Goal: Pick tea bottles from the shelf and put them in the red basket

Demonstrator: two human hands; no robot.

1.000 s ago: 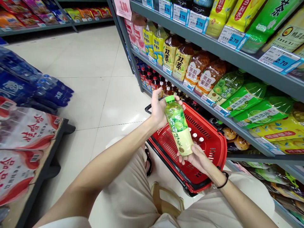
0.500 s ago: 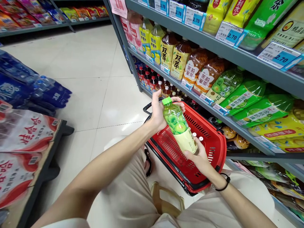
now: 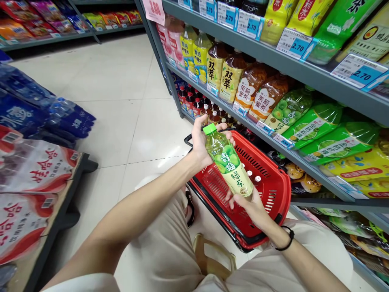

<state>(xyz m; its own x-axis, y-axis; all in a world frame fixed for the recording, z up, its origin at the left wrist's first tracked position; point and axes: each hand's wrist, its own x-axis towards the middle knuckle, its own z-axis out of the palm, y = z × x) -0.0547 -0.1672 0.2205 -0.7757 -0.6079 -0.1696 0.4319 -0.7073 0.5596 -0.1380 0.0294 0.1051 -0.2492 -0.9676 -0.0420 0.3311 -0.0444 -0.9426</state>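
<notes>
A green tea bottle (image 3: 230,164) with a bright green cap lies tilted between my two hands, its printed front label turned up to me. My left hand (image 3: 202,144) cradles the upper part near the cap, thumb on one side and fingertips showing on the other. Around the bottle's base, my right hand (image 3: 251,202) is closed, with the thumb over the lower edge. Directly beneath is a red shopping basket (image 3: 281,194) with a black rim and slotted walls. White caps (image 3: 257,178) show inside it, partly hidden behind the bottle.
On the right, a grey shelf (image 3: 322,172) holds rows of bottled drinks with price tags. Packs of bottled water (image 3: 27,174) sit on a pallet at left, beside blue water packs (image 3: 45,109). A small stool (image 3: 212,255) is between my legs.
The bottle has turned about its length, so the large label characters now face me. My right hand's fingers have shifted around the base. The view has moved slightly.
</notes>
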